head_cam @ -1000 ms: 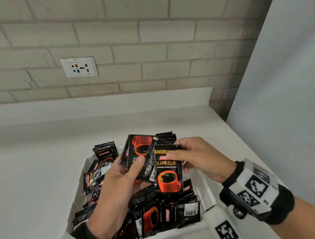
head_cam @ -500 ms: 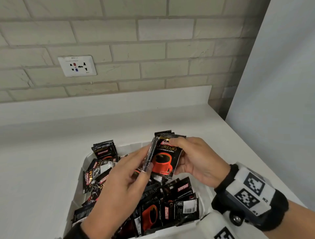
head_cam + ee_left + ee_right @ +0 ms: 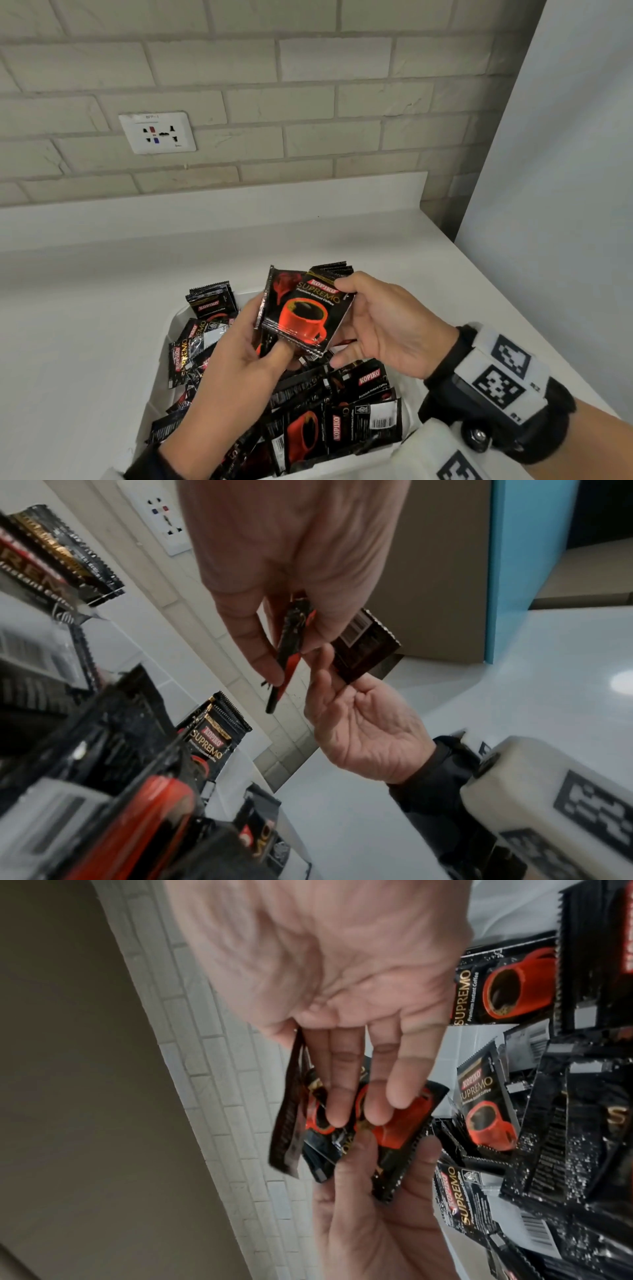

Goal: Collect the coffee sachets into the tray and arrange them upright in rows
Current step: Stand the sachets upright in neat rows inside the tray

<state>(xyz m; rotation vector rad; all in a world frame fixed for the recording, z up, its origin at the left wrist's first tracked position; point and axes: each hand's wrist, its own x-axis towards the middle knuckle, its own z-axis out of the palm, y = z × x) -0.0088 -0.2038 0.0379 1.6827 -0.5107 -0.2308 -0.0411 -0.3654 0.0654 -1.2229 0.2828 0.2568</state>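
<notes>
- Now the fanned sachets [image 3: 303, 317] have closed into one squared stack above the tray [image 3: 171, 329]; collecting is mostly done, the rows hardly begun.
- My left hand [image 3: 239, 370] pinches the stack's lower edge; my right hand [image 3: 387, 329] clamps its top corner.
- Packets are thin, glossy foil squares with crimped edges, and look slippery. Loose ones [image 3: 342, 421] lie jumbled in the white tray.

This looks like a pantry or kitchenette corner. A smooth white counter [image 3: 102, 308] with a low upstand runs to a pale painted brick wall [image 3: 308, 85] at 12 o'clock. A white wall socket [image 3: 157, 132] sits at 11 o'clock, and a plain grey panel [image 3: 565, 171] closes the corner at 2 o'clock.
</notes>
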